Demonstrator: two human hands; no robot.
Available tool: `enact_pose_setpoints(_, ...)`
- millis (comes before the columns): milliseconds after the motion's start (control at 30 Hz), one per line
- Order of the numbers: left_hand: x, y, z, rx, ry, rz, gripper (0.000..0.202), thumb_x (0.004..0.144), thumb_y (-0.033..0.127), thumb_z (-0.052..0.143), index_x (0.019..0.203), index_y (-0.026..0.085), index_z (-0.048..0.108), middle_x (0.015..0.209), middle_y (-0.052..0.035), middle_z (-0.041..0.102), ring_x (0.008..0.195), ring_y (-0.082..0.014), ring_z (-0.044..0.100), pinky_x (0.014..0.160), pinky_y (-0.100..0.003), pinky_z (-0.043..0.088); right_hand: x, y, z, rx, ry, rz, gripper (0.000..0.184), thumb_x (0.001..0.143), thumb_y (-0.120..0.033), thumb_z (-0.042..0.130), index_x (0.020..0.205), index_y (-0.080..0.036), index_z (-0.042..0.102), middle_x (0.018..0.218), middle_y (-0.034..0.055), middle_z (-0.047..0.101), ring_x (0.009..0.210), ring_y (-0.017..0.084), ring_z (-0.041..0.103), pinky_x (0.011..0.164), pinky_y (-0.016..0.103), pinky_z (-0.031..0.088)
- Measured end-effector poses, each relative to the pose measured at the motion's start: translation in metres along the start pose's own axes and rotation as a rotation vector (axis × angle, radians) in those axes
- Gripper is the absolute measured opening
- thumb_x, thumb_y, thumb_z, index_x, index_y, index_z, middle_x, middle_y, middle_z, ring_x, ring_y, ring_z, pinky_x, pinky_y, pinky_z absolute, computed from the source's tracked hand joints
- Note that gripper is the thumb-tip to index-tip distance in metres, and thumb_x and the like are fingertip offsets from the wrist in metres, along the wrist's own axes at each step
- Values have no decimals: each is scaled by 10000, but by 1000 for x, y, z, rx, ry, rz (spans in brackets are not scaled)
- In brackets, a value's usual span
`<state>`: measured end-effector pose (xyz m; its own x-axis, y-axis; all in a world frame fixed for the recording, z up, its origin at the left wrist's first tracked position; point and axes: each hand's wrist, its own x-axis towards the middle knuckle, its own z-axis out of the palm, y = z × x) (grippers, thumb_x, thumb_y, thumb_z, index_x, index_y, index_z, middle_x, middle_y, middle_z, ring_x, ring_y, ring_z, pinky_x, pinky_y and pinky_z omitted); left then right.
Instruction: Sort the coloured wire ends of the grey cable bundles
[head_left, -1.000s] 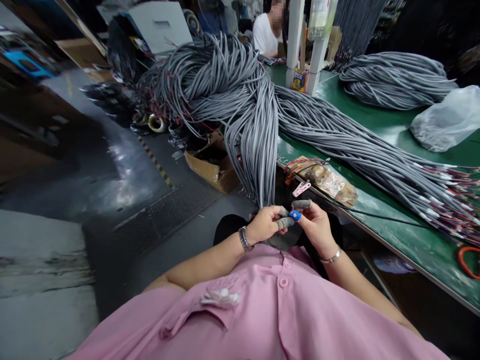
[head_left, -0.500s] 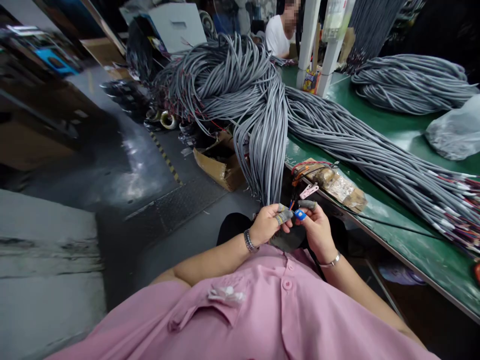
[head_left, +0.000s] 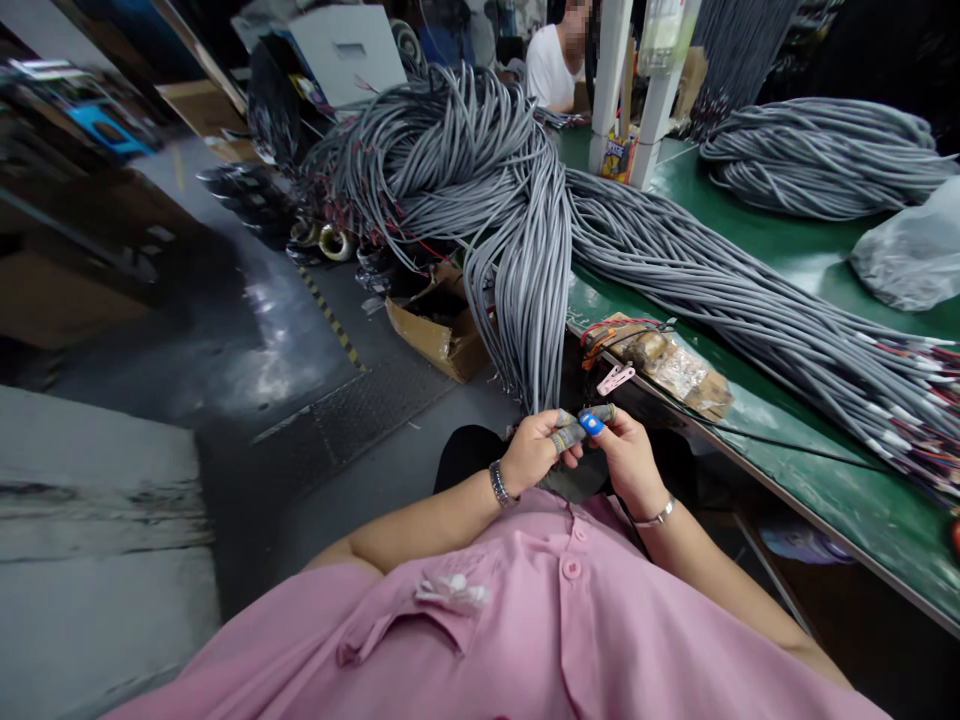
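In front of my lap both hands meet with their fingertips together. My left hand point(head_left: 535, 450), with grey finger covers, is pinched on the thin wires of a cable end, mostly hidden now. My right hand point(head_left: 630, 452) has a blue cover on its thumb point(head_left: 592, 424) and a grey one on the index finger. Its thumb and finger are pressed together against the left fingertips; what lies between them is hidden. Just behind the hands a thick bundle of grey cables point(head_left: 531, 290) hangs over the table edge, its lower ends reaching down to my left hand.
More grey cables point(head_left: 720, 280) with stripped coloured ends stretch along the green table point(head_left: 592, 290). A pink clip point(head_left: 616, 379) and a taped block point(head_left: 679, 370) sit at its edge. Below stands an open carton point(head_left: 431, 345). Beyond the table is a person in white point(head_left: 550, 68).
My right hand has moved left, closing onto the left fingertips. The orange and blue wires that stuck up between the hands are now covered. My left hand has barely moved.
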<state>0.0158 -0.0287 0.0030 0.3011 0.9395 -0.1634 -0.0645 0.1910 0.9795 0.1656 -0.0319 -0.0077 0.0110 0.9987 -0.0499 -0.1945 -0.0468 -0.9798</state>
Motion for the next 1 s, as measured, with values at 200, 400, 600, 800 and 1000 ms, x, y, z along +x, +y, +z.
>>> enact_pose_setpoints(200,1,-3,2,-4,23,21,315,802,434,669,765,131,591,640,-21,651,499,-97,602,427,-182,350,-2,6,2,49,47,-4,220,756,-394,747,794,-193,666,680,-21,599,596,107,476,577,248,388)
enact_pose_setpoints(400,3,-4,2,7,4,-5,318,743,418,727,752,130,592,609,-4,634,464,-83,567,462,-199,434,-1,6,1,30,55,-6,224,738,-399,753,768,-194,667,665,-22,593,586,110,454,564,250,378)
enact_pose_setpoints(600,4,-11,2,-63,85,5,292,755,409,710,749,141,593,594,4,631,451,-82,563,424,-183,386,-1,5,2,29,60,13,237,726,-408,762,757,-189,678,663,-15,606,584,110,461,568,250,388)
enact_pose_setpoints(800,5,-13,4,-119,127,8,272,743,378,713,712,142,579,576,8,617,431,-77,546,393,-181,323,-1,3,4,64,85,33,241,703,-407,775,723,-188,674,651,-10,619,584,115,478,562,255,398)
enact_pose_setpoints(1000,6,-11,5,-124,159,16,277,749,381,694,683,145,564,562,13,606,419,-69,532,383,-186,288,-1,1,4,77,80,39,247,698,-406,779,710,-189,662,625,-13,608,569,113,475,552,257,399)
